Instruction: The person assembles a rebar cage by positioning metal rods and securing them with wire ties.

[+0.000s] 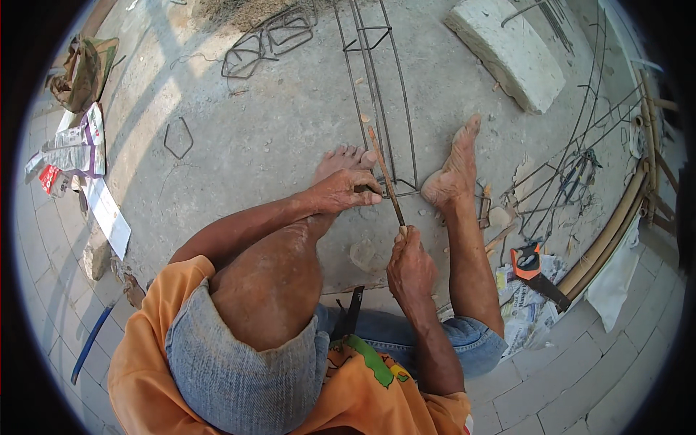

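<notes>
Gripping rusty rod (pixel 387 176) in right fingers (pixel 401 249), left fingers (pixel 365 178) curled nearby (hold unclear)

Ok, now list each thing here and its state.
Rod, slanted
Right hand, closed around rod
Left hand, fingers curled, hold unclear
Steel cage, lying lengthwise
Lone wire loop, bent, lying flat
Handsaw, laid down
Concrete slab, lying flat
Sack, crumpled

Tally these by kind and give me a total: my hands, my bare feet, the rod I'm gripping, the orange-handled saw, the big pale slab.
Hands (left hand, right hand): 2
Bare feet (left foot, right foot): 2
Rod: 1
Saw: 1
Slab: 1
Total: 7
</notes>
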Demonstrator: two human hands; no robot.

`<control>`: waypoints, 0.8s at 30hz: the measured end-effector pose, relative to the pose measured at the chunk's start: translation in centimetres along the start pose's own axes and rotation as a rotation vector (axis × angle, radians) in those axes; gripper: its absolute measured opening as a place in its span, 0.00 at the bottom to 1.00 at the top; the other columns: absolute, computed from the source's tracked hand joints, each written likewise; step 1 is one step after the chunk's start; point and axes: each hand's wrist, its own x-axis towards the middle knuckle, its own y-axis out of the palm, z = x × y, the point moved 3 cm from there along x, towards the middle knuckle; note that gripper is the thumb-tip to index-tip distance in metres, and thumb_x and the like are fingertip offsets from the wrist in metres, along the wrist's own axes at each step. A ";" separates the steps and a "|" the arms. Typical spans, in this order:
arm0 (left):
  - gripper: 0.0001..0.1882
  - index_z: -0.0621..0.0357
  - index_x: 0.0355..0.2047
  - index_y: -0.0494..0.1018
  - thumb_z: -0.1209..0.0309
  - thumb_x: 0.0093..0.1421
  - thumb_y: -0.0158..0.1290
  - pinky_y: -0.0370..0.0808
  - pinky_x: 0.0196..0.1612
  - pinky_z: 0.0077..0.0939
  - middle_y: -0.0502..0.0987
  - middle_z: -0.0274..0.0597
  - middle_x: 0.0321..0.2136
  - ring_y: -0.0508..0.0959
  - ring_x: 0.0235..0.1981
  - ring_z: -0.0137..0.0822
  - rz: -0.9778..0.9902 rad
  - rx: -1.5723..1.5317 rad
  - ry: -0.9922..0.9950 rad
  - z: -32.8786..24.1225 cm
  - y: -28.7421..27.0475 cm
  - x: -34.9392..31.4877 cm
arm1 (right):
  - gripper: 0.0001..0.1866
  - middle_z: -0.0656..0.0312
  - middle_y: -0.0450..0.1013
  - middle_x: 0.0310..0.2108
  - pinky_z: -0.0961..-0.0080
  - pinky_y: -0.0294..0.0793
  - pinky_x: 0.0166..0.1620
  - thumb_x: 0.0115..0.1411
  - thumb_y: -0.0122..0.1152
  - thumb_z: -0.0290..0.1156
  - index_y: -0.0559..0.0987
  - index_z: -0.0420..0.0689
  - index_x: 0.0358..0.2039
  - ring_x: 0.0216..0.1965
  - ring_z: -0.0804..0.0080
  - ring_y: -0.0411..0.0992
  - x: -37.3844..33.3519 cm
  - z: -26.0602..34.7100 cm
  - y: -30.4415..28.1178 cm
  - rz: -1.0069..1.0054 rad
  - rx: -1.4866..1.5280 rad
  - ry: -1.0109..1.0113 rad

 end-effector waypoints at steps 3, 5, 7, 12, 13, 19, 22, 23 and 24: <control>0.21 0.58 0.43 0.78 0.53 0.60 0.56 0.64 0.55 0.30 0.79 0.45 0.40 0.75 0.45 0.42 -0.010 0.034 0.020 -1.6 -0.6 0.1 | 0.12 0.41 0.75 0.29 0.49 0.73 0.28 0.65 0.48 0.32 0.68 0.40 0.45 0.26 0.40 0.75 0.4 -0.2 0.6 0.042 -0.073 0.019; 0.23 0.56 0.43 0.79 0.50 0.60 0.56 0.64 0.56 0.32 0.78 0.45 0.43 0.74 0.47 0.42 -0.006 -0.007 -0.010 -1.1 -0.3 0.2 | 0.11 0.42 0.74 0.28 0.49 0.72 0.27 0.65 0.49 0.32 0.68 0.40 0.45 0.25 0.41 0.75 0.5 -0.4 0.9 0.053 -0.044 0.023; 0.24 0.53 0.43 0.79 0.47 0.59 0.55 0.63 0.56 0.34 0.78 0.45 0.45 0.73 0.50 0.42 -0.006 -0.044 -0.039 -0.1 0.1 0.1 | 0.11 0.42 0.74 0.28 0.49 0.72 0.27 0.65 0.49 0.32 0.68 0.40 0.44 0.25 0.42 0.75 0.5 -0.4 1.3 0.010 -0.056 0.008; 0.23 0.40 0.40 0.82 0.40 0.56 0.53 0.54 0.58 0.42 0.75 0.46 0.46 0.65 0.57 0.48 -0.035 0.409 -0.156 -1.3 -0.9 0.8 | 0.09 0.45 0.74 0.26 0.51 0.73 0.27 0.64 0.49 0.31 0.69 0.40 0.40 0.25 0.44 0.75 0.3 0.2 1.4 -0.021 -0.141 0.047; 0.23 0.40 0.40 0.82 0.40 0.56 0.53 0.54 0.58 0.42 0.75 0.46 0.46 0.65 0.57 0.48 -0.036 0.408 -0.156 -1.2 -0.9 0.9 | 0.08 0.45 0.73 0.26 0.51 0.73 0.27 0.64 0.49 0.31 0.69 0.40 0.40 0.25 0.44 0.75 0.3 0.3 1.4 -0.010 -0.157 0.055; 0.25 0.36 0.38 0.82 0.36 0.54 0.51 0.61 0.53 0.45 0.75 0.43 0.43 0.69 0.50 0.48 -0.250 0.604 -0.084 0.9 -0.3 1.3 | 0.08 0.45 0.73 0.26 0.51 0.73 0.28 0.64 0.49 0.31 0.68 0.40 0.38 0.27 0.43 0.75 0.2 0.8 1.6 -0.053 -0.137 0.020; 0.25 0.38 0.39 0.81 0.36 0.55 0.51 0.59 0.53 0.45 0.76 0.40 0.41 0.69 0.49 0.45 -0.125 0.477 -0.048 -0.1 -0.6 1.3 | 0.08 0.42 0.73 0.26 0.50 0.72 0.31 0.64 0.48 0.30 0.68 0.39 0.38 0.29 0.40 0.74 0.4 0.1 1.8 -0.008 -0.016 0.044; 0.25 0.38 0.39 0.82 0.37 0.55 0.51 0.57 0.54 0.46 0.77 0.40 0.40 0.69 0.49 0.45 -0.077 0.438 -0.051 -0.3 -0.6 1.3 | 0.08 0.41 0.73 0.27 0.49 0.71 0.33 0.64 0.48 0.30 0.69 0.38 0.38 0.30 0.38 0.74 0.4 -0.3 1.8 0.038 0.084 0.062; 0.25 0.38 0.40 0.82 0.37 0.56 0.50 0.56 0.54 0.47 0.78 0.40 0.39 0.69 0.49 0.44 -0.033 0.398 -0.057 -0.6 -0.6 1.3 | 0.08 0.41 0.73 0.27 0.49 0.71 0.33 0.64 0.48 0.30 0.69 0.38 0.38 0.30 0.38 0.74 0.6 -0.5 1.2 0.041 0.079 0.061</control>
